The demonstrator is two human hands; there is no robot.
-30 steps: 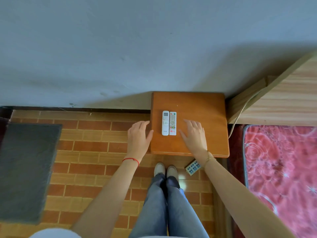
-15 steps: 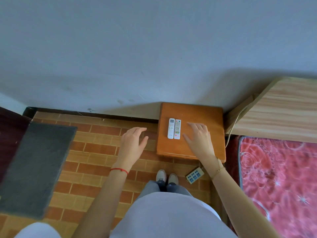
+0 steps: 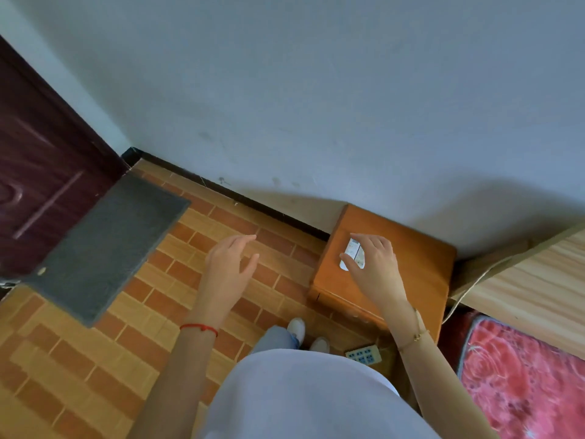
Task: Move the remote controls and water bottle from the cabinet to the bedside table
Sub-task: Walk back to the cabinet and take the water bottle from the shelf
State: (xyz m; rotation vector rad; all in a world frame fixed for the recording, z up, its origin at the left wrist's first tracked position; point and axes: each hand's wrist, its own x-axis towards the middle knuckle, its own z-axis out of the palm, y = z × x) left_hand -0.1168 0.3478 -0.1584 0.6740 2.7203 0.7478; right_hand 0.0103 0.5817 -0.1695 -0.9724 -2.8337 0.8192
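Note:
Two white remote controls (image 3: 354,255) lie side by side on the orange-brown bedside table (image 3: 421,267), near its left part. My right hand (image 3: 378,269) hangs over them with fingers spread; the remotes show between its thumb and fingers, and it holds nothing. Over the brick-pattern floor to the left of the table, my left hand (image 3: 231,267) is open and empty, with a red string at the wrist. No water bottle and no cabinet are in view.
A white power strip (image 3: 362,354) lies on the floor by my shoes. A grey mat (image 3: 107,248) lies at the left before a dark door (image 3: 38,172). The wooden headboard (image 3: 531,280) and red blanket (image 3: 522,375) are at the right, against the wall.
The view has swung to the left, bringing the door into sight. My left hand has moved away from the table over the floor. My right hand now overlaps the remotes, which have not moved.

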